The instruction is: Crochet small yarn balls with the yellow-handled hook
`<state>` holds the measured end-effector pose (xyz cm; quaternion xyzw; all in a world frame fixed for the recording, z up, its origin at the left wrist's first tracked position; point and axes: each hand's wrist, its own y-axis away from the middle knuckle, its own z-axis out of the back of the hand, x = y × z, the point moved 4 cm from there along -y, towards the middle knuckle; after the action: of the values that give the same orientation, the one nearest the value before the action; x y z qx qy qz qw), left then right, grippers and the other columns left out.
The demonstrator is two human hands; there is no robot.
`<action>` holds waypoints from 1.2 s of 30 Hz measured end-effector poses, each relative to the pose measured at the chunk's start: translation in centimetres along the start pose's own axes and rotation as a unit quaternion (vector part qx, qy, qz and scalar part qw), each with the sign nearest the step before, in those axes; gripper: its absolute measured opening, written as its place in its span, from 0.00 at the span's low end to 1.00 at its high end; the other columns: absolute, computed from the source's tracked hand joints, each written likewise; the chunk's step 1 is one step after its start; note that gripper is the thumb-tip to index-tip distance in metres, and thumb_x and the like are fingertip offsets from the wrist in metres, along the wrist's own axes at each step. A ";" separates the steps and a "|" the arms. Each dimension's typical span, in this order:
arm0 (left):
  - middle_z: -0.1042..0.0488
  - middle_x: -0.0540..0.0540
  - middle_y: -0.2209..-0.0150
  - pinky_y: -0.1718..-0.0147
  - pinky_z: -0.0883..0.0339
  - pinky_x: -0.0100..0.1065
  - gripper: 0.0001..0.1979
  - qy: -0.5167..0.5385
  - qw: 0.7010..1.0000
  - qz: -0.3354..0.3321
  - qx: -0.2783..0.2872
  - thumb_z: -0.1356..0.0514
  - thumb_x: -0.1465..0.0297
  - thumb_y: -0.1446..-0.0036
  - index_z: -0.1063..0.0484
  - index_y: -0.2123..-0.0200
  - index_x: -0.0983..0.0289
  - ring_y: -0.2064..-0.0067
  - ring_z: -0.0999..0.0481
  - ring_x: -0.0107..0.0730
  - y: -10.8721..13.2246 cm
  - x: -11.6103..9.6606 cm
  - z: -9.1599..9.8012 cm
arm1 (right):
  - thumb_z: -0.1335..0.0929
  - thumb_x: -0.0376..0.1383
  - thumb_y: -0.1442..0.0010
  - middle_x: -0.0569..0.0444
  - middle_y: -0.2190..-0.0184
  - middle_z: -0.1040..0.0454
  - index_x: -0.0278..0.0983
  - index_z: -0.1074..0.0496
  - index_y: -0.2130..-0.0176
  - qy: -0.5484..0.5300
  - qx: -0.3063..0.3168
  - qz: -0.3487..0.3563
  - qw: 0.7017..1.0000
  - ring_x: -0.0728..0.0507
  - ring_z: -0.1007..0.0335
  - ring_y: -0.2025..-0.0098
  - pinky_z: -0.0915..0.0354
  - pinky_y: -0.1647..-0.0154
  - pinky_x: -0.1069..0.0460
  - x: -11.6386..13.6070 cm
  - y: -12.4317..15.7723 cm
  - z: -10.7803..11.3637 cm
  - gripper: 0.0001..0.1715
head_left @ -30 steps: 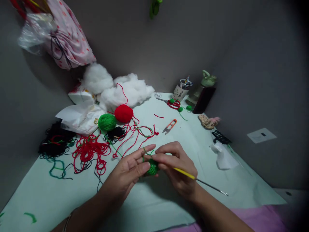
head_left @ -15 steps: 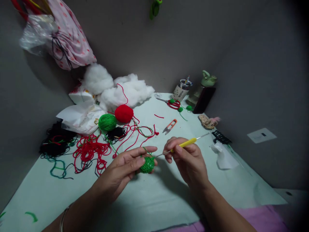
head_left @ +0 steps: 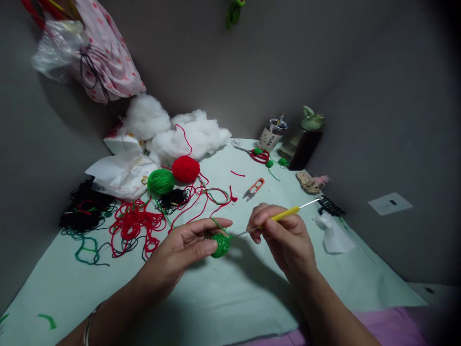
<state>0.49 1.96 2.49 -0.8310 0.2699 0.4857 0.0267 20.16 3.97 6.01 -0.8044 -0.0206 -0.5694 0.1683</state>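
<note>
Pinching green crochet piece [head_left: 220,244] in left hand [head_left: 182,247], gripping yellow crochet hook [head_left: 285,214] in right hand [head_left: 286,238] — red yarn ball [head_left: 186,169] farther off, left.

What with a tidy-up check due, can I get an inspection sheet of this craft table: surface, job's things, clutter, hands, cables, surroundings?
Surface: pale green table cover, strewn with yarn.
Job's things: green crochet piece; yellow-handled crochet hook, its tip at the piece.
Clutter: red yarn ball, green yarn ball, loose red yarn, black yarn tangle, white stuffing, orange snips, red-handled scissors, paper cup, dark bottle.
Hands: left hand pinches the crochet piece; right hand grips the hook.
Cables: nothing seen.
Surroundings: grey walls; pink dotted bag hanging at upper left.
</note>
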 end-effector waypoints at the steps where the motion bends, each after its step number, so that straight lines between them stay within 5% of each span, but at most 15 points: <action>1: 0.18 0.53 0.56 0.53 0.34 0.29 0.18 -0.007 1.000 0.000 -0.006 0.27 0.64 0.45 0.17 0.50 0.53 0.54 0.23 0.32 0.0 0.1 0.1 | 0.27 0.37 0.34 0.52 0.69 0.24 0.38 0.17 0.62 0.008 0.004 0.006 1.000 0.49 0.30 0.71 0.35 0.72 0.54 0.0 0.0 0.0 0.07; 19: 0.22 0.52 0.58 0.53 0.34 0.32 0.20 -0.017 0.999 -0.043 -0.005 0.27 0.68 0.47 0.17 0.50 0.52 0.55 0.26 0.33 -0.4 0.1 -0.4 | 0.29 0.38 0.32 0.52 0.66 0.24 0.41 0.17 0.59 0.067 0.015 0.033 0.997 0.45 0.30 0.67 0.34 0.67 0.50 -0.5 0.4 -0.2 0.08; 27: 0.22 0.53 0.55 0.53 0.30 0.35 0.22 -0.073 0.995 -0.039 -0.052 0.29 0.67 0.44 0.20 0.46 0.55 0.57 0.23 0.33 -0.1 0.1 -1.0 | 0.26 0.41 0.36 0.53 0.71 0.25 0.38 0.18 0.65 -0.031 0.034 -0.069 0.997 0.48 0.32 0.74 0.34 0.75 0.53 -1.4 0.4 -1.5 0.10; 32: 0.19 0.58 0.54 0.47 0.30 0.42 0.23 -0.067 0.997 -0.034 -0.030 0.28 0.66 0.46 0.21 0.46 0.59 0.49 0.23 0.44 -0.5 0.6 -1.0 | 0.27 0.39 0.34 0.50 0.66 0.21 0.41 0.16 0.60 0.067 -0.005 0.022 0.998 0.45 0.27 0.68 0.30 0.68 0.50 -1.8 0.8 -1.5 0.07; 36: 0.19 0.56 0.54 0.47 0.31 0.40 0.20 -0.075 0.996 -0.051 -0.016 0.30 0.67 0.43 0.20 0.47 0.57 0.51 0.24 0.40 -0.6 0.9 -1.1 | 0.28 0.36 0.33 0.51 0.64 0.20 0.43 0.16 0.58 0.124 -0.031 0.074 0.989 0.45 0.26 0.66 0.30 0.66 0.49 -1.8 0.9 -1.4 0.07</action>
<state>1.98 1.79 2.20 -0.8052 0.2167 0.5489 0.0578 18.44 2.99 4.60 -0.7319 0.0779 -0.6509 0.1861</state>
